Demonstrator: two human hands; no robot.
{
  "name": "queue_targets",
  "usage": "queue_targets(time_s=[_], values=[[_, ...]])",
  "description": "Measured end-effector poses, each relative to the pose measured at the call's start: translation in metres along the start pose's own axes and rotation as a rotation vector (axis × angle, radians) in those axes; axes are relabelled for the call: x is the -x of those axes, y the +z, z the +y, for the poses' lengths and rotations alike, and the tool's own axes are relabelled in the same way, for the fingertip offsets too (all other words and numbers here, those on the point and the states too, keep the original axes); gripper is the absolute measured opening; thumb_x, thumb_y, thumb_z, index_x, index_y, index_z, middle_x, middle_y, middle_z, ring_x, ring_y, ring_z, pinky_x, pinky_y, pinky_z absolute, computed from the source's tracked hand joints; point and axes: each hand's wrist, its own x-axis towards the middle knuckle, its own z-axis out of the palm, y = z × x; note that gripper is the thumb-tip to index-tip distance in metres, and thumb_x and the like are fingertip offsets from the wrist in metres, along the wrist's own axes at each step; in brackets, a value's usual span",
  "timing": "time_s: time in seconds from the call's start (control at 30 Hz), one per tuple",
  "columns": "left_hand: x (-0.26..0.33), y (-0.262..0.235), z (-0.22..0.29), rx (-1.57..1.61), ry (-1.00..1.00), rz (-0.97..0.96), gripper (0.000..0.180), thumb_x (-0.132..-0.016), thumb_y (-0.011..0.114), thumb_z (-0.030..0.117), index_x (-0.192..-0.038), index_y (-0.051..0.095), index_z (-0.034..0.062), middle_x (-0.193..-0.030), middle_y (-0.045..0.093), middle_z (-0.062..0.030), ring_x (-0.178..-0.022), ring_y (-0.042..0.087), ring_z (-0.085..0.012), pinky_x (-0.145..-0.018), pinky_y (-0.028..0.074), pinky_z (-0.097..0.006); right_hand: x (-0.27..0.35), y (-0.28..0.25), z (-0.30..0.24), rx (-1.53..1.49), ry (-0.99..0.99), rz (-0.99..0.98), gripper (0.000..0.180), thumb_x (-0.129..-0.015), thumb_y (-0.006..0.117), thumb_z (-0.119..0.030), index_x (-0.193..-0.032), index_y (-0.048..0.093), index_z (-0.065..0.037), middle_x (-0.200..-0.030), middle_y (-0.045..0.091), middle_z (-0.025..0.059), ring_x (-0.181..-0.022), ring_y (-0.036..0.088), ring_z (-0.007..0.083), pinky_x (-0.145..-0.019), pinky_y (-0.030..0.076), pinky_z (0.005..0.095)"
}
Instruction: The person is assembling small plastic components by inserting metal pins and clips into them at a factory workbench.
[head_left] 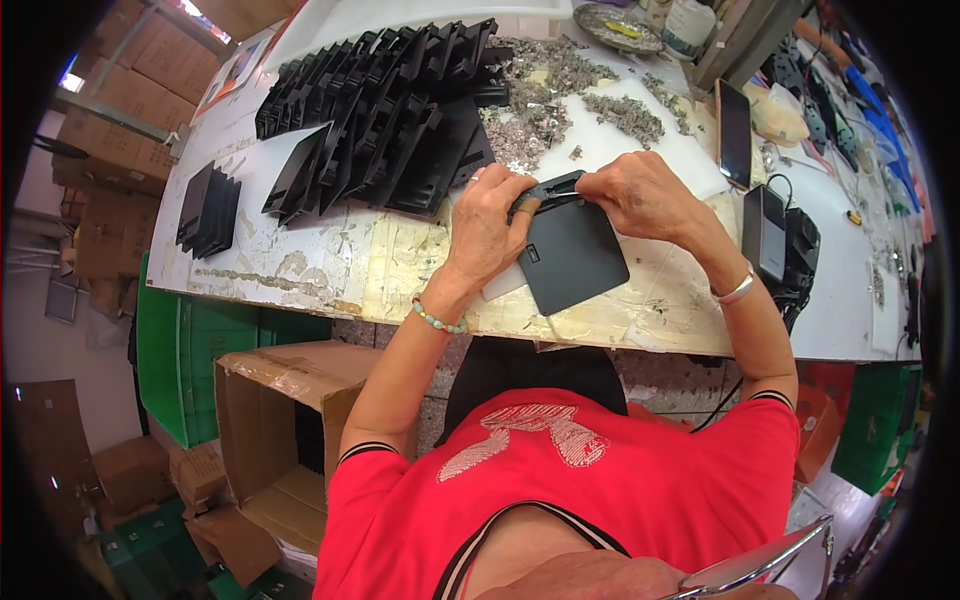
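Observation:
A flat black plastic part (578,262) with rounded corners and a small slot lies tilted at the table's front edge. My left hand (488,225) grips its far left edge, fingers closed, with a tan and grey covering near a fingertip. At the part's far edge my right hand (640,195) is closed in a pinch. A thin shiny sliver shows by its fingertips, too small to name. Beneath the part, a pale flat piece (504,283) peeks out at the left.
Rows of black plastic parts (390,125) cover the table's far left, beside a small stack (208,212). Small metal pieces (530,125) lie heaped behind my hands. A phone (733,132) and a black device (765,232) stand right. Below are a cardboard box (262,440) and green crate (170,360).

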Motion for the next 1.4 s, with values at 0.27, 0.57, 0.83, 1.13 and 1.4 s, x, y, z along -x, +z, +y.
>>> queue_targets(time_s=[0.27, 0.57, 0.83, 1.13, 1.4], values=[[-0.001, -0.001, 0.003, 0.005, 0.011, 0.010, 0.018, -0.078, 0.072, 0.003, -0.095, 0.069, 0.0007, -0.087, 0.062, -0.0119, -0.083, 0.061, -0.0293, -0.074, 0.048, -0.038, 0.005, 0.008, 0.000, -0.035, 0.024, 0.037, 0.005, -0.078, 0.065, -0.004, -0.083, 0.067, -0.005, -0.072, 0.066, 0.0128, -0.067, 0.064, 0.0334, -0.061, 0.049, 0.0407], [-0.001, 0.000, 0.001, -0.015, 0.039, 0.005, 0.019, -0.078, 0.072, 0.002, -0.096, 0.070, 0.0011, -0.086, 0.062, -0.0112, -0.082, 0.062, -0.0292, -0.072, 0.048, -0.038, 0.007, 0.015, -0.008, 0.117, 0.014, 0.051, 0.006, -0.076, 0.064, -0.003, -0.081, 0.062, -0.006, -0.070, 0.065, 0.0108, -0.067, 0.065, 0.0334, -0.059, 0.051, 0.0413], [0.000, 0.005, -0.001, -0.034, 0.061, 0.000, 0.019, -0.077, 0.070, -0.001, -0.096, 0.069, -0.0003, -0.085, 0.061, -0.0116, -0.081, 0.061, -0.0300, -0.071, 0.048, -0.038, 0.001, 0.007, -0.018, 0.308, -0.125, 0.046, 0.005, -0.079, 0.059, -0.006, -0.075, 0.061, -0.003, -0.069, 0.067, 0.0147, -0.064, 0.069, 0.0285, -0.056, 0.055, 0.0369], [-0.004, 0.008, 0.000, -0.026, 0.076, 0.012, 0.018, -0.075, 0.068, -0.004, -0.092, 0.066, -0.0013, -0.084, 0.059, -0.0118, -0.080, 0.059, -0.0311, -0.070, 0.047, -0.040, -0.014, -0.003, -0.020, 0.476, -0.294, -0.139, 0.006, -0.077, 0.058, -0.007, -0.076, 0.055, -0.001, -0.061, 0.062, 0.0117, -0.058, 0.068, 0.0246, -0.053, 0.054, 0.0326], [-0.002, 0.007, -0.002, -0.022, 0.073, 0.009, 0.017, -0.074, 0.067, -0.003, -0.091, 0.065, -0.0006, -0.085, 0.057, -0.0126, -0.086, 0.058, -0.0335, -0.072, 0.048, -0.042, -0.003, 0.006, -0.032, 0.477, -0.167, -0.068, 0.005, -0.079, 0.057, -0.006, -0.077, 0.054, -0.002, -0.062, 0.063, 0.0121, -0.059, 0.068, 0.0254, -0.054, 0.054, 0.0332]])
